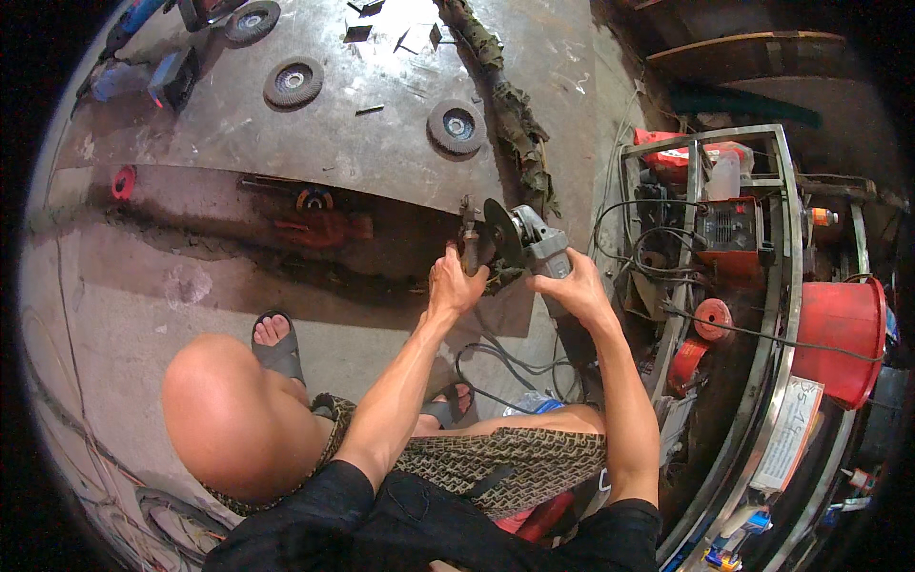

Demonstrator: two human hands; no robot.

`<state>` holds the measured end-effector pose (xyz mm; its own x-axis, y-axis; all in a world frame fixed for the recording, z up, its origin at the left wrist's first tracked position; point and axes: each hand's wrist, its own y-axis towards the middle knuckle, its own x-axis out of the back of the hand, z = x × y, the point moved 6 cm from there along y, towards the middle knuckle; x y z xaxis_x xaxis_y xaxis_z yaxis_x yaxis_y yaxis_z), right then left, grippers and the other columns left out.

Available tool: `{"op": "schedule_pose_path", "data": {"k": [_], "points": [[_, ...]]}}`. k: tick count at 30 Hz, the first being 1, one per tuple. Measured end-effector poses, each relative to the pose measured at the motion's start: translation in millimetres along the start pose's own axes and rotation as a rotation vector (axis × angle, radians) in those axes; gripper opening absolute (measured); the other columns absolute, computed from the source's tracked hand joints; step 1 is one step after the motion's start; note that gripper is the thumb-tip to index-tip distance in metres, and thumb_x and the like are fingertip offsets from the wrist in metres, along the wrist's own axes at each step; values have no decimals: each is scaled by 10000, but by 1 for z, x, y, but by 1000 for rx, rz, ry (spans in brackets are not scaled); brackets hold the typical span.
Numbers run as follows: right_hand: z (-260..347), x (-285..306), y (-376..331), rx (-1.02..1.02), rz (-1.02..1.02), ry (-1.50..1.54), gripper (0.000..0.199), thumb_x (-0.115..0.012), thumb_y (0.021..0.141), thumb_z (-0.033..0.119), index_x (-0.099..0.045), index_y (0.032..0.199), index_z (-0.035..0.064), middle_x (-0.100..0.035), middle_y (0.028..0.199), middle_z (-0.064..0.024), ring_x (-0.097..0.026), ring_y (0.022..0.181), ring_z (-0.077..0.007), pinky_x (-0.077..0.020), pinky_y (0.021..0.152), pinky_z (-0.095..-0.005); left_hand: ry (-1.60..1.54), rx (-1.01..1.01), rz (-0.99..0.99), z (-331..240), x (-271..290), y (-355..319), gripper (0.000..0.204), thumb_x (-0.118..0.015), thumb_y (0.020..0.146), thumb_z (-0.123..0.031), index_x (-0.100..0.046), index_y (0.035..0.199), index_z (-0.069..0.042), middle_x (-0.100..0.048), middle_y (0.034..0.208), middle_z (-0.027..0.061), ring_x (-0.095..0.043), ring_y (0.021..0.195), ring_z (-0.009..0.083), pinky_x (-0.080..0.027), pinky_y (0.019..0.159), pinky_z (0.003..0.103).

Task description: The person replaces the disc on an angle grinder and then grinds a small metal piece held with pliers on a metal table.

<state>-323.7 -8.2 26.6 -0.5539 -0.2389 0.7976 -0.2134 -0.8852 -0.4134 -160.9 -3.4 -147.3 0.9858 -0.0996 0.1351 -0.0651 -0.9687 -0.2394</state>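
My right hand (579, 289) is closed around the grey body of an angle grinder (547, 246). A thin dark disc (502, 232) is fitted on the grinder's left side and stands nearly upright. Just left of the disc, my left hand (456, 286) grips a narrow, dark metal piece (469, 229) with a notched upper end. Its exact kind is unclear, and my fingers cover its lower part. The disc and the piece lie close together; I cannot tell whether they touch. Both hands are by the near edge of a metal-topped table (229, 133).
Flap discs (457, 128), small metal scraps (357, 34) and a strip of crumpled dark material (515, 119) lie on the tabletop. At right stands a metal frame rack (786, 181) with a red machine (732, 238) and a red bucket (839, 334). Cables (519, 367) trail below my hands.
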Motion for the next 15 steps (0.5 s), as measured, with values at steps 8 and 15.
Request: {"op": "schedule_pose_path", "data": {"k": [8, 15], "points": [[3, -3, 2, -11, 39, 81, 476, -806, 663, 253, -664, 1001, -51, -677, 856, -77, -595, 766, -142, -496, 728, -314, 23, 0, -45, -3, -1, 1, 475, -706, 764, -205, -519, 1079, 98, -678, 843, 296, -669, 832, 479, -540, 770, 503], [-1, -3, 4, -8, 25, 30, 473, -808, 661, 254, -668, 999, -46, -680, 863, -72, -592, 776, -139, -491, 735, -307, 49, 17, -35, -10, 1, 0, 473, -703, 766, -189, -517, 1092, 100, -681, 828, 292, -675, 818, 476, -545, 752, 503]]}}
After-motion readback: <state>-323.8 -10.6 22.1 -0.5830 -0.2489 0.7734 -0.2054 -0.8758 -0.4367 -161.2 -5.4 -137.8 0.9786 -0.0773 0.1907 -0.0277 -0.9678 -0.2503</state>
